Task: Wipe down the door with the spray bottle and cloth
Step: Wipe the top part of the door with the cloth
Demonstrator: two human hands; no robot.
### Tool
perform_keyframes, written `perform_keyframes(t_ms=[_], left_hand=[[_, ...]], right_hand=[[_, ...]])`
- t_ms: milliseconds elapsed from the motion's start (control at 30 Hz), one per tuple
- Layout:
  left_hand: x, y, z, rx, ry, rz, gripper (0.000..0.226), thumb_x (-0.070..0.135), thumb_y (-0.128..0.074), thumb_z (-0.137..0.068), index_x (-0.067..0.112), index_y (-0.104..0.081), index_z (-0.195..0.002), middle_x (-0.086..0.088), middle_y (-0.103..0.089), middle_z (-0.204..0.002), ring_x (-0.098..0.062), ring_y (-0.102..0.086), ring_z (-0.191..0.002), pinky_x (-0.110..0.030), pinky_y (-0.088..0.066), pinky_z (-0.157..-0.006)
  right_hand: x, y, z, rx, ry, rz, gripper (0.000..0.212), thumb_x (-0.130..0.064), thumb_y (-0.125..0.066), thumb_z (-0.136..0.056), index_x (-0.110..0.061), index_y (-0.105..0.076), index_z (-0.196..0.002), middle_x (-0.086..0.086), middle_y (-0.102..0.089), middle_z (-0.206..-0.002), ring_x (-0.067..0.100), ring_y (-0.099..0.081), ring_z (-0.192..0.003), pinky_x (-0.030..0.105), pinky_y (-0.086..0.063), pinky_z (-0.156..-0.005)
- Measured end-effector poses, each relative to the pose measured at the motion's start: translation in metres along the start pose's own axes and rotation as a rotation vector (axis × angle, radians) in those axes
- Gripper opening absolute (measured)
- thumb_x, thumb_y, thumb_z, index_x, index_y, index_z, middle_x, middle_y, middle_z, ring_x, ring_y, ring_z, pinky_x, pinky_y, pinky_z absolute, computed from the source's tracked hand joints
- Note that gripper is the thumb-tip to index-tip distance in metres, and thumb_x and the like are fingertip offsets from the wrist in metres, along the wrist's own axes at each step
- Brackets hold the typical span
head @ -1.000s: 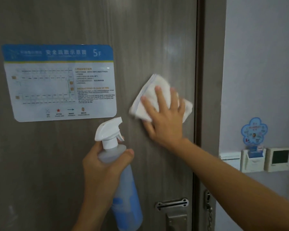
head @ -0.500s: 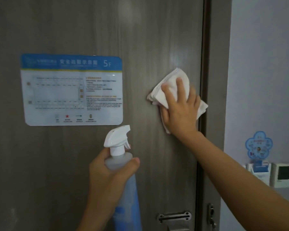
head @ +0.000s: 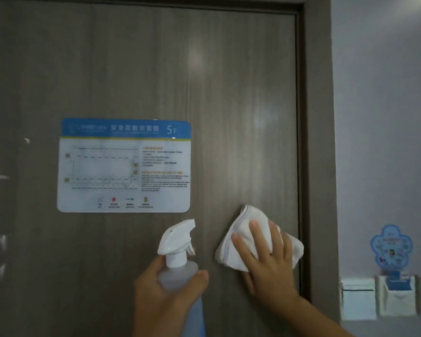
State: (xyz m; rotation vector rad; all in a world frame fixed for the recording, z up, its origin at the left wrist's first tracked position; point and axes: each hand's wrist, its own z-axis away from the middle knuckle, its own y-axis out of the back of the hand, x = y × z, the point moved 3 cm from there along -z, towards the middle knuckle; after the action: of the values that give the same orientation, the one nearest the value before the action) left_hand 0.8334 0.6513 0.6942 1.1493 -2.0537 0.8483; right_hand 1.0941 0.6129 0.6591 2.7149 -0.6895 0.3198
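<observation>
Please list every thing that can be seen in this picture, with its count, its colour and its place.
door: one, grey-brown wood grain, fills most of the view.
door frame: one, dark brown, right of the door.
sign: one, white with blue header, stuck on the door, left of centre.
wall: one, pale grey, far right.
sticker: one, blue, flower-shaped, on the wall.
wall switches: several, white, lower right.
cloth: one, white, flat against the door.
spray bottle: one, white head, clear body, bottom centre.
left hand: grips the bottle.
right hand: presses the cloth.
</observation>
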Motion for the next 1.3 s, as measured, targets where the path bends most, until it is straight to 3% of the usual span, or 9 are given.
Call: perform_keyframes(t_ms=[133,333,433,600,667,800,967,1133,1300], left_hand=[[0.004,0.017,-0.005,0.004,-0.019,-0.007,0.037,0.02,-0.082,-0.054,0.013,-0.077,-0.09,-0.011,-0.076,-0.08,-0.009,-0.069,-0.068,-0.015,-0.054,-0.062],[-0.003,0.029,-0.013,0.014,-0.029,-0.053,0.024,0.002,-0.086,-0.072,0.013,-0.075,-0.09,-0.013,-0.072,-0.076,-0.009,-0.066,-0.065,-0.019,-0.053,-0.061],[-0.017,0.03,-0.007,-0.013,0.005,-0.089,0.023,-0.002,-0.085,-0.071,0.013,-0.075,-0.085,-0.005,-0.068,-0.066,-0.01,-0.063,-0.061,-0.019,-0.052,-0.058],[-0.035,0.054,0.004,0.096,0.017,-0.077,0.024,0.011,-0.08,-0.057,0.012,-0.074,-0.08,-0.012,-0.067,-0.063,-0.008,-0.062,-0.056,-0.019,-0.051,-0.053],[-0.037,0.068,0.001,0.155,-0.006,-0.084,0.024,0.009,-0.08,-0.057,0.011,-0.074,-0.079,-0.006,-0.066,-0.059,-0.007,-0.059,-0.053,-0.019,-0.049,-0.051],[-0.033,0.079,-0.007,0.125,-0.058,-0.124,0.025,-0.003,-0.082,-0.067,0.008,-0.071,-0.086,-0.002,-0.066,-0.063,-0.007,-0.061,-0.055,-0.019,-0.05,-0.054],[-0.03,0.058,-0.009,0.094,-0.1,-0.149,0.026,0.0,-0.078,-0.065,0.012,-0.068,-0.085,-0.013,-0.064,-0.07,-0.012,-0.06,-0.059,-0.026,-0.052,-0.055],[-0.032,0.065,-0.011,0.151,-0.084,-0.094,0.023,-0.007,-0.079,-0.07,0.01,-0.067,-0.08,0.002,-0.059,-0.059,-0.008,-0.054,-0.053,-0.021,-0.047,-0.052],[-0.032,0.109,-0.018,0.298,-0.093,-0.104,0.023,0.01,-0.081,-0.063,0.012,-0.07,-0.083,-0.002,-0.071,-0.07,-0.005,-0.063,-0.058,-0.018,-0.051,-0.054]], right_hand=[[0.005,0.008,-0.025,-0.002,0.034,0.018,0.065,-0.05,-0.054,-0.093,-0.029,-0.05,-0.154,0.017,-0.031,-0.166,0.055,-0.03,-0.145,0.071,-0.033,-0.106],[-0.014,0.024,-0.142,0.121,-0.349,-0.09,0.058,-0.045,-0.05,-0.099,-0.031,-0.044,-0.154,0.015,-0.023,-0.169,0.054,-0.027,-0.144,0.069,-0.027,-0.108],[-0.029,0.021,-0.16,0.156,-0.472,-0.104,0.062,-0.042,-0.052,-0.099,-0.032,-0.037,-0.158,0.014,-0.021,-0.17,0.052,-0.026,-0.146,0.068,-0.024,-0.112],[-0.033,0.011,-0.129,0.178,-0.37,-0.074,0.06,-0.043,-0.05,-0.101,-0.028,-0.041,-0.158,0.017,-0.023,-0.17,0.054,-0.028,-0.144,0.066,-0.027,-0.11],[-0.037,0.006,-0.114,0.175,-0.309,-0.06,0.059,-0.042,-0.052,-0.101,-0.025,-0.045,-0.156,0.018,-0.024,-0.169,0.055,-0.028,-0.143,0.066,-0.028,-0.108],[-0.04,0.004,-0.106,0.174,-0.27,-0.064,0.058,-0.042,-0.053,-0.1,-0.024,-0.048,-0.155,0.019,-0.026,-0.168,0.056,-0.028,-0.143,0.067,-0.029,-0.106],[-0.042,0.006,-0.107,0.172,-0.267,-0.052,0.058,-0.043,-0.052,-0.101,-0.024,-0.046,-0.156,0.02,-0.026,-0.168,0.055,-0.028,-0.143,0.067,-0.03,-0.106],[-0.041,0.006,-0.106,0.184,-0.267,-0.049,0.055,-0.044,-0.049,-0.104,-0.024,-0.047,-0.155,0.019,-0.026,-0.168,0.057,-0.03,-0.143,0.067,-0.03,-0.106],[-0.042,0.006,-0.105,0.181,-0.275,-0.056,0.057,-0.045,-0.049,-0.103,-0.024,-0.045,-0.156,0.018,-0.025,-0.169,0.056,-0.028,-0.144,0.067,-0.028,-0.107]])
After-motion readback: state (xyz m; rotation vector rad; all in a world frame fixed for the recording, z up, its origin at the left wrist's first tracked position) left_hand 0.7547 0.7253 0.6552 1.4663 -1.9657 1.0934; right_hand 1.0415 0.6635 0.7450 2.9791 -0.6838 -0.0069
